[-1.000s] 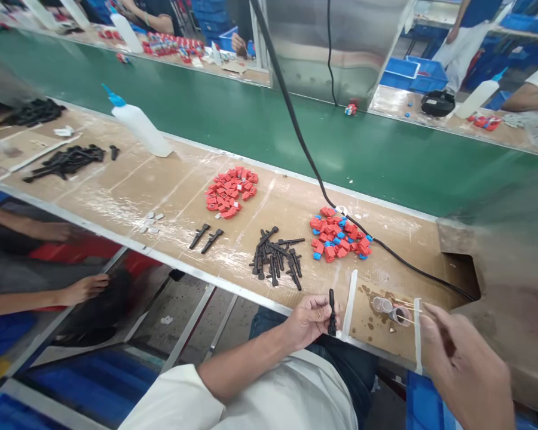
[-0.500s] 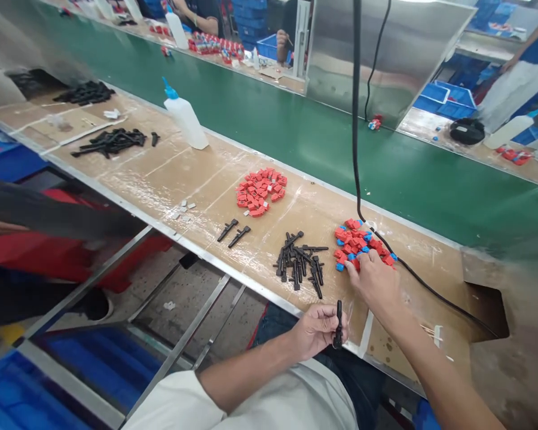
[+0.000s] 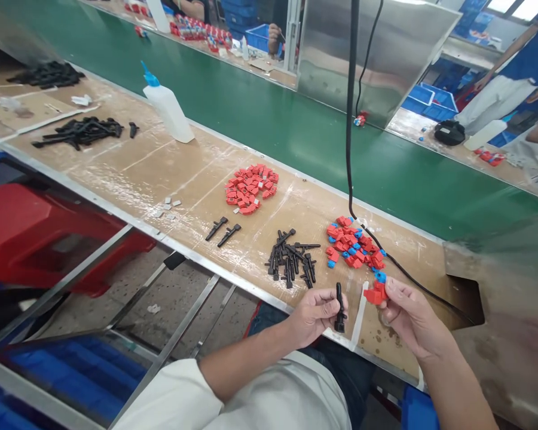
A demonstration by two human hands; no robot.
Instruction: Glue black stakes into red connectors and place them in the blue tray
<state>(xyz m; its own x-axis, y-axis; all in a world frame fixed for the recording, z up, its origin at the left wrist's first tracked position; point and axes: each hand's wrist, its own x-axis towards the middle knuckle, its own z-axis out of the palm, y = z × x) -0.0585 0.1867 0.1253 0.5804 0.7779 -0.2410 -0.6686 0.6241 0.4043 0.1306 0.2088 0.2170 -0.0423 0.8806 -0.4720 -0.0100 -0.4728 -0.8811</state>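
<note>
1. Black plastic pin (image 3: 339, 307) stands upright, pinched between the thumb and fingers of the left hand (image 3: 316, 315), low over the near edge of the bench (image 3: 161, 173). The upper end is left free of the grip, so it appears presented for fitting.
2. Right hand (image 3: 407, 316) is closed on a red-and-blue clip (image 3: 376, 291), gripped at the fingertips with the blue part uppermost. Clip and pin are near each other, level, not touching.
3. Mixed red-and-blue pile (image 3: 354, 248) lies just beyond the right hand; the loose black pin pile (image 3: 291, 260) lies just beyond the left. Judgement: each stock sits on the side of the hand that draws from it.
4. A separate all-red pile (image 3: 250, 188) and two single black pins (image 3: 222, 232) lie further left, well apart from the working area.
5. White squeeze bottle (image 3: 167, 107) with blue nozzle stands tilted near the green conveyor belt (image 3: 273, 125), clear of both hands.
6. Black cable (image 3: 350, 119) hangs down and trails across the bench past the mixed pile.
7. Brown stains mark the bench surface under the right hand.
</note>
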